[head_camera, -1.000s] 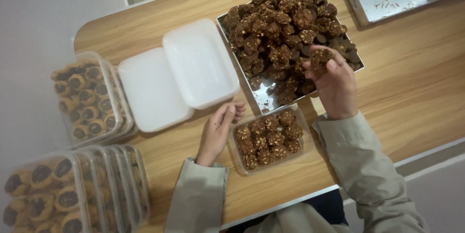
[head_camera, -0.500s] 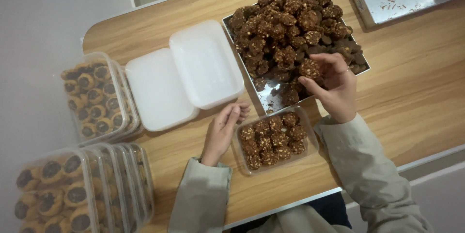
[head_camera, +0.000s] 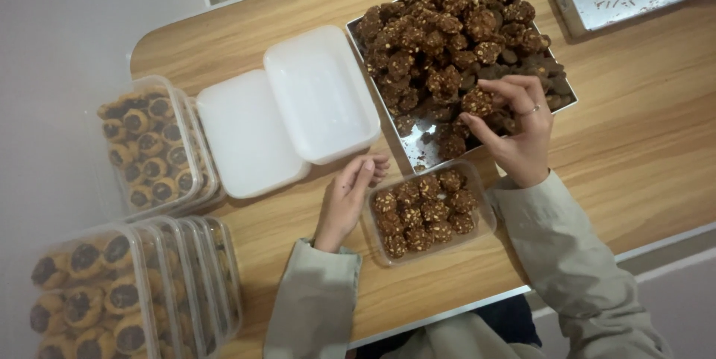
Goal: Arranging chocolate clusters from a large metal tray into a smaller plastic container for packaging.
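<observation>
Brown cookie (head_camera: 476, 100) pinched in right hand (head_camera: 514, 129) – left hand (head_camera: 347, 199) steadying clear container (head_camera: 427, 211)

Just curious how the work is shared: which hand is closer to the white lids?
The left hand. It rests on the table just below the white lids, beside the clear container. The right hand is farther off, over the cookie tray.
</observation>
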